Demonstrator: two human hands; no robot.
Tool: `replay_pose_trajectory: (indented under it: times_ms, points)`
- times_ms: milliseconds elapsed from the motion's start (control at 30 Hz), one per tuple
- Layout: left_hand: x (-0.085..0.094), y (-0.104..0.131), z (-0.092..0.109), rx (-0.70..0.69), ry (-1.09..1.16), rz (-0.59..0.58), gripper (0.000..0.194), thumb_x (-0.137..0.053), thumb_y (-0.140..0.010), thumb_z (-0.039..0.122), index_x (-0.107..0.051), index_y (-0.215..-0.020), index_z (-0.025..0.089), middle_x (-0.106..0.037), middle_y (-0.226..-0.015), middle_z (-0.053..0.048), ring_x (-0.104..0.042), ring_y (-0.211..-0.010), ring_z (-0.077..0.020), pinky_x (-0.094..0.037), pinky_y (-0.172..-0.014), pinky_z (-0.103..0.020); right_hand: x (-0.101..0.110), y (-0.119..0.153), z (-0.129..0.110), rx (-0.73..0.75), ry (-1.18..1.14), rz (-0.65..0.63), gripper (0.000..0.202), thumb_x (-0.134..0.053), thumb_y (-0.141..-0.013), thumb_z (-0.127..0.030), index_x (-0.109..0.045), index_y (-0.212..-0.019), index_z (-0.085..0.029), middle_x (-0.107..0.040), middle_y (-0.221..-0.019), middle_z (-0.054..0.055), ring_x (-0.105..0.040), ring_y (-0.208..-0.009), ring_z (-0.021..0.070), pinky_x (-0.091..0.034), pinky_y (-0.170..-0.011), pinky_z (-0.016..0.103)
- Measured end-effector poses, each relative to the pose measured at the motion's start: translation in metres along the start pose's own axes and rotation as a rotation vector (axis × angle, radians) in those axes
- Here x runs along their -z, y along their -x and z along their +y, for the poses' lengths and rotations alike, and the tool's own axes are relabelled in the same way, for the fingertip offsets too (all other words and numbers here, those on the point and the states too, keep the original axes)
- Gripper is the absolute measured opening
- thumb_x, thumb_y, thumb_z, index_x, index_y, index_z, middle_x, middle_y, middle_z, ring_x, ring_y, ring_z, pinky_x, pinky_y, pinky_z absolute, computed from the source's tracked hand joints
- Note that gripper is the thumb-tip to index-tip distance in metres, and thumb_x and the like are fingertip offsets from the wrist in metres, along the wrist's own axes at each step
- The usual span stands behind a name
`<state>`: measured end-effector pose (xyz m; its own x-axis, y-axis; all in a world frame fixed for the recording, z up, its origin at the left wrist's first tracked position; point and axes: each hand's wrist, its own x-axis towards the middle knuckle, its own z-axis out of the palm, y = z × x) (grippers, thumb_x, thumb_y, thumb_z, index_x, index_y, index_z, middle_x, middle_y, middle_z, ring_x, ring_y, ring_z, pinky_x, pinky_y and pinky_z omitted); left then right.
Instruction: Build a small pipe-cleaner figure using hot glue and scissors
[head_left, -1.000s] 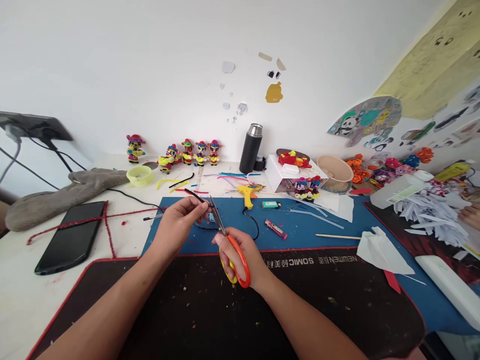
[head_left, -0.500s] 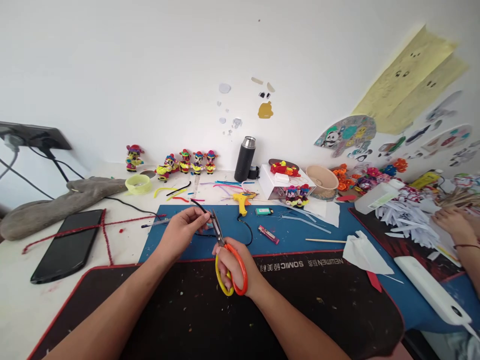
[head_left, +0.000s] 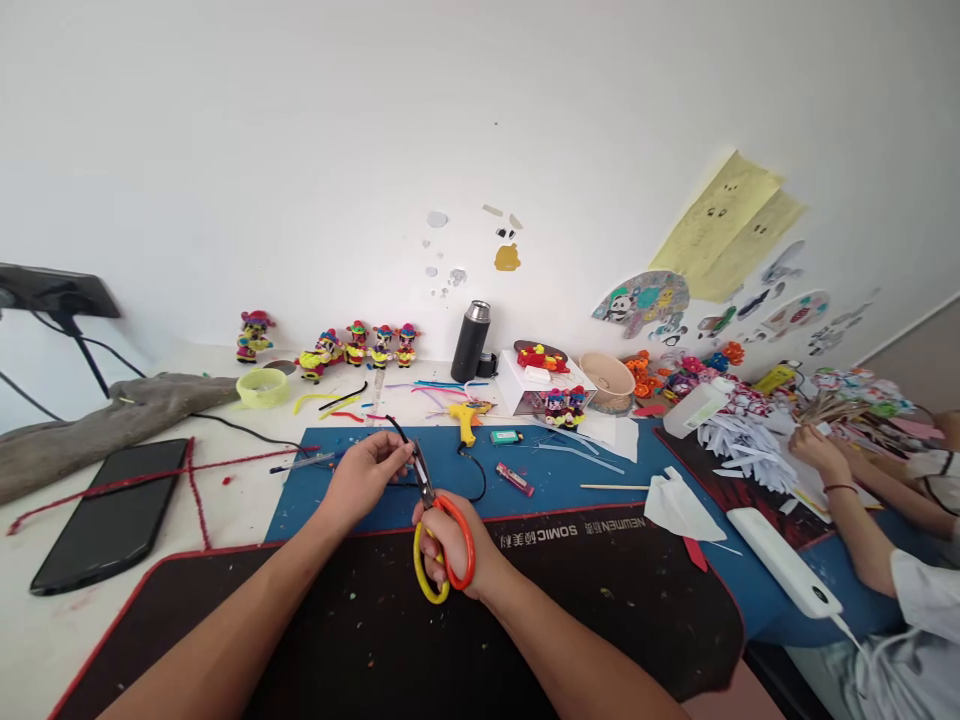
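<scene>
On the white desk, over the black mat along its front edge, the left hand has thumb and fingers pinched on one black pipe cleaner; the right hand has its fingers curled through the handles of one pair of orange-and-yellow scissors. Near the desk's back edge, seven or so pipe-cleaner figurines look finished, two of them by the white box. The black pipe cleaner meets the scissor blades; cutting seems under way, but whether it is through I cannot tell.
</scene>
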<state>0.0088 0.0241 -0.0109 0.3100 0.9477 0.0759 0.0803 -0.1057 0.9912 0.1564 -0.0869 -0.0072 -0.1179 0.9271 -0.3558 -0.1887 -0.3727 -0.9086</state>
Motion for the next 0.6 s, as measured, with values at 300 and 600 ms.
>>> replay_pose_trajectory:
  times_ms: [300, 600]
  points:
    - [-0.006, 0.0, -0.007, -0.019, -0.002, -0.04, 0.05, -0.075, -0.077, 0.072, -0.065, -0.076, 0.023, -0.071, -0.065, -0.002, -0.066, -0.061, -0.0207, -0.053, -0.06, -0.031, -0.007, 0.007, 0.004, -0.03, -0.033, 0.037, 0.025, -0.059, -0.072, -0.035, -0.054, -0.092, -0.022, -0.047, -0.047, -0.012, -0.033, -0.03, 0.0075, -0.023, -0.037, 0.02]
    - [-0.01, -0.002, -0.014, -0.017, -0.008, -0.058, 0.051, -0.071, -0.075, 0.074, -0.065, -0.074, 0.023, -0.072, -0.065, -0.003, -0.068, -0.06, -0.0217, -0.055, -0.061, -0.032, -0.01, 0.009, -0.001, -0.088, -0.042, 0.082, 0.019, -0.058, -0.072, -0.031, -0.056, -0.088, -0.021, -0.045, -0.048, -0.011, -0.035, -0.032, 0.007, -0.024, -0.04, 0.02]
